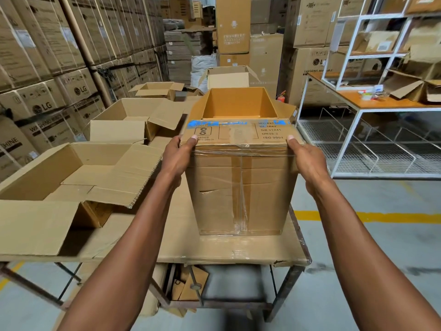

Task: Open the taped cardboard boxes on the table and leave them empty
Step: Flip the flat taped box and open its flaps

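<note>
Gripping the near flap [241, 136] of the open box [241, 187], our left hand [177, 155] and right hand [307, 161] pinch its 2 corners. We see it upright on the table [238, 249], interior bare.

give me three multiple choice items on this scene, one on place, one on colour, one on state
1. Where does the tall box stand?
A. the table's right end
B. the floor
C. the white shelf

2. What colour is the tape strip on its near flap?
A. red
B. blue
C. green

3. What state is the tall box in?
A. taped shut
B. crushed flat
C. open, nothing seen inside

Answers:
A, it sits on the table near the right edge.
B, a blue strip crosses the flap.
C, flaps are folded out; left hand and right hand grip the near flap.
</note>
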`<action>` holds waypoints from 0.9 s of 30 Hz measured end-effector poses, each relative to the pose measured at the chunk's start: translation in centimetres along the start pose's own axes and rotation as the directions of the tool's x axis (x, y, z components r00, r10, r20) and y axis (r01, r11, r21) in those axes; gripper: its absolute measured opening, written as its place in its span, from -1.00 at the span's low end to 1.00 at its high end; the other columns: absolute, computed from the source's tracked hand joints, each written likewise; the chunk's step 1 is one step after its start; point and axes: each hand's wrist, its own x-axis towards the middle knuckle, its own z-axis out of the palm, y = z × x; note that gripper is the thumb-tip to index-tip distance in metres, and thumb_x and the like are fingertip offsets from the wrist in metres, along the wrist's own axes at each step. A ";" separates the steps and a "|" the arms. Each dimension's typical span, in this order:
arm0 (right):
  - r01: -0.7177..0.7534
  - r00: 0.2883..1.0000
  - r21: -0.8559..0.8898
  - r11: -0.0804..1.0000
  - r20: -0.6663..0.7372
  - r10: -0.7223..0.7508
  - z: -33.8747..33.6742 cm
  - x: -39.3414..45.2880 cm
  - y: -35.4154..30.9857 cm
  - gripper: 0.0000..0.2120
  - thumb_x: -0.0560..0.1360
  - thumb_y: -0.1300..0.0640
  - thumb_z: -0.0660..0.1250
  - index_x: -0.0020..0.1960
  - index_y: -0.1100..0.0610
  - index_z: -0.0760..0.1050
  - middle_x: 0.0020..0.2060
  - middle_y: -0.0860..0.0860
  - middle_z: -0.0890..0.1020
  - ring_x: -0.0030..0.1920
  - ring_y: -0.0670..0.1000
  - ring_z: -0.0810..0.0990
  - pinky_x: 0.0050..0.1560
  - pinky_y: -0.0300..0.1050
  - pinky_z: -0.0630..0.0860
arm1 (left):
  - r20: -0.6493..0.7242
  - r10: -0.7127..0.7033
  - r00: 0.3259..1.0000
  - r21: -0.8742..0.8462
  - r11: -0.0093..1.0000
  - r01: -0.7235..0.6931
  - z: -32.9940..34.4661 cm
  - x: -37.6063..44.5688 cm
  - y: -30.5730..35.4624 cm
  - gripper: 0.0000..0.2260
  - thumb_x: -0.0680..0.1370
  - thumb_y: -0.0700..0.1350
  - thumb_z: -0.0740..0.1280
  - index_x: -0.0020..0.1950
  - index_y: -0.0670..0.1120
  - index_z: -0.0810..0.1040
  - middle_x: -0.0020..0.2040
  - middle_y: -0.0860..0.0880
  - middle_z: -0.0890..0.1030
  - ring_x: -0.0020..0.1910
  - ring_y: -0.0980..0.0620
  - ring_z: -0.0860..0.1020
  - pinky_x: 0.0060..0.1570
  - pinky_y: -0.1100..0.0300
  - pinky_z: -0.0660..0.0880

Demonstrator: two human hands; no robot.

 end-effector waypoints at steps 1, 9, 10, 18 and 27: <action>0.008 1.000 0.004 1.000 0.000 -0.008 -0.2 -0.2 0.0 -0.62 0.48 -0.32 0.31 -0.11 -0.01 0.63 -0.06 -0.10 0.68 0.02 -0.02 0.62 0.17 0.08 0.55 | -0.001 0.001 1.000 -0.016 1.000 -0.001 0.0 -0.4 0.0 -0.64 0.62 0.06 0.34 0.36 -0.08 0.53 0.12 0.08 0.67 0.11 0.19 0.61 -0.10 0.30 0.50; 0.072 0.992 0.135 0.988 0.090 -0.085 -1.8 -2.5 3.3 -0.75 0.59 0.08 0.34 0.25 0.04 0.61 0.07 -0.07 0.72 0.11 -0.08 0.66 0.07 -0.11 0.54 | 0.033 0.038 0.999 -0.103 0.994 -0.035 -0.9 -3.8 -4.0 -0.51 0.48 0.05 0.48 0.39 0.13 0.46 0.29 0.11 0.61 0.30 0.11 0.56 0.31 -0.06 0.52; 0.069 0.991 0.160 0.985 0.098 -0.086 -1.9 -2.7 4.2 -0.73 0.58 0.12 0.35 0.27 0.03 0.58 0.10 -0.05 0.71 0.14 -0.03 0.66 0.10 -0.07 0.55 | 0.026 0.041 0.999 -0.105 0.994 -0.038 -0.9 -4.6 -4.8 -0.47 0.46 0.06 0.50 0.40 0.15 0.45 0.32 0.10 0.58 0.33 0.10 0.53 0.33 -0.06 0.50; -0.073 0.987 0.217 0.973 0.159 0.039 -2.8 -5.4 11.1 -0.51 0.52 0.41 0.36 0.38 0.12 0.37 0.15 0.06 0.69 0.18 0.03 0.66 0.02 -0.22 0.60 | 0.005 0.021 1.000 -0.168 0.986 -0.020 -0.8 -9.8 -10.7 -0.43 0.47 -0.33 0.49 0.38 0.03 0.42 0.27 0.03 0.59 0.24 0.13 0.58 0.23 0.05 0.54; -0.235 0.962 0.009 0.972 0.146 0.231 0.9 -7.7 19.6 -0.32 0.35 0.51 0.48 0.36 0.10 0.37 0.26 0.13 0.62 0.22 0.09 0.63 0.31 0.08 0.52 | 0.035 -0.235 0.971 0.032 0.972 0.234 -0.4 -12.0 -17.4 -0.31 0.49 -0.36 0.45 0.46 0.20 0.34 0.36 0.02 0.52 0.20 0.00 0.60 0.25 -0.08 0.56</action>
